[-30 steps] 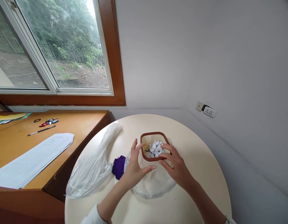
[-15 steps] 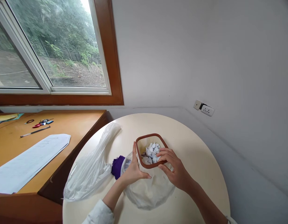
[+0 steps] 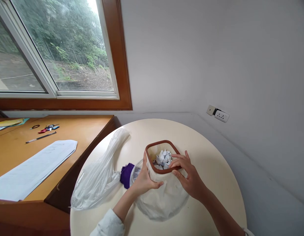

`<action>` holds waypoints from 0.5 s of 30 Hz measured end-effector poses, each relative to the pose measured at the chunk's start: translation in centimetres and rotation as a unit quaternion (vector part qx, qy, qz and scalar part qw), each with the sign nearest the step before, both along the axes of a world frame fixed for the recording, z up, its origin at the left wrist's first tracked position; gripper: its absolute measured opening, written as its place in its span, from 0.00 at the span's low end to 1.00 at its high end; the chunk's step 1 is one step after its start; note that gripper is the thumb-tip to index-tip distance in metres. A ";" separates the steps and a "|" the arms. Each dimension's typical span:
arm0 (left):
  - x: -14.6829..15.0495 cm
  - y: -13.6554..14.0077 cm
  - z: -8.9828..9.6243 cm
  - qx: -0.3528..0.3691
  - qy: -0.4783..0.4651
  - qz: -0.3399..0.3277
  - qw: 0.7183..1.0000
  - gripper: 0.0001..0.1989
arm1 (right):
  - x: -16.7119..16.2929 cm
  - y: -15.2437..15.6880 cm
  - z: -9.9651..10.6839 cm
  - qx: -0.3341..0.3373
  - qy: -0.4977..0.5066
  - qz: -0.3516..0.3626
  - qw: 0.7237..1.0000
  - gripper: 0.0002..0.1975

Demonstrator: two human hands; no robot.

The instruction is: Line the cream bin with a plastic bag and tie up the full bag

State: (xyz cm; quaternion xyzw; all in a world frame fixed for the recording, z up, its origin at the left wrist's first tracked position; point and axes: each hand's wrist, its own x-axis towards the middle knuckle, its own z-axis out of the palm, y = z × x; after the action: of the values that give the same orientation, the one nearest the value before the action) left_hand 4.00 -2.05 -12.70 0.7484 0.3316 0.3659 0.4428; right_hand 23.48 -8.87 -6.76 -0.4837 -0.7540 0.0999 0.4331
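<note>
A small bin with a brown rounded-square rim stands on the round table, a translucent plastic bag gathered around its lower part. Crumpled white paper lies inside it. My left hand grips the bin's left side, thumb across the front and fingers along the side. At the right, my right hand grips the rim, fingers over the edge and inside, thumb outside. Its fingertips are close to the paper; whether they touch it I cannot tell.
Left of the bin lie a purple cloth and a long translucent plastic bag on the round table. A wooden desk adjoins at the left, bearing paper sheets, a pen and keys. Walls stand behind and right.
The bin tips slightly, its opening now looking narrower, with both hands still on it. My right index finger has lifted a little. The whole view has shifted slightly.
</note>
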 end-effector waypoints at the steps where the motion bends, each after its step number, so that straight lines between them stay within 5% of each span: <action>1: 0.0 -0.1 0.0 0.001 0.004 0.002 1.000 0.65 | 0.1 0.0 0.3 0.001 0.000 -0.001 1.000 0.02; 9: 0.2 -0.1 -0.1 0.009 -0.004 0.018 1.000 0.65 | 0.4 0.0 3.7 -0.048 0.016 0.049 0.998 0.03; 15: 0.3 -0.1 0.0 0.023 -0.025 0.010 0.999 0.64 | 1.1 0.3 6.0 -0.087 -0.060 0.081 0.991 0.03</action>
State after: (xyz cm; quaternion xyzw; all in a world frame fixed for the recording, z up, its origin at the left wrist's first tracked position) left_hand 4.30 -2.17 -12.69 0.7459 0.3192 0.3960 0.4301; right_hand 24.59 -8.53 -0.75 -0.4617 -0.8039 0.1709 0.3337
